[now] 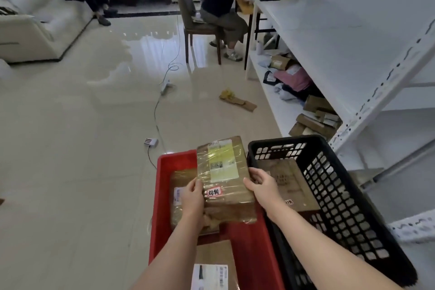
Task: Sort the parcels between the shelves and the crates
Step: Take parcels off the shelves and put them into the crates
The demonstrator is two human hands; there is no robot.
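Note:
A taped brown parcel (224, 176) with a yellow label and a small red-edged tag is held over the red crate (164, 179). My left hand (193, 195) grips its left edge and my right hand (261, 186) grips its right edge. Under it in the red crate lies another brown parcel (179, 195), and a third with a white label (211, 266) lies nearer me. The black mesh crate (341, 195) stands right of the red one and holds a flat brown parcel (287, 183). White metal shelves (329, 37) run along the right.
Several parcels and soft bags (296, 82) lie on the lowest shelf. A cable and power strip (164, 85) cross the tiled floor, and cardboard scraps (237, 100) lie near the shelf. A person sits on a chair (188, 19) at the shelf's far end; another sits on a sofa (35, 19).

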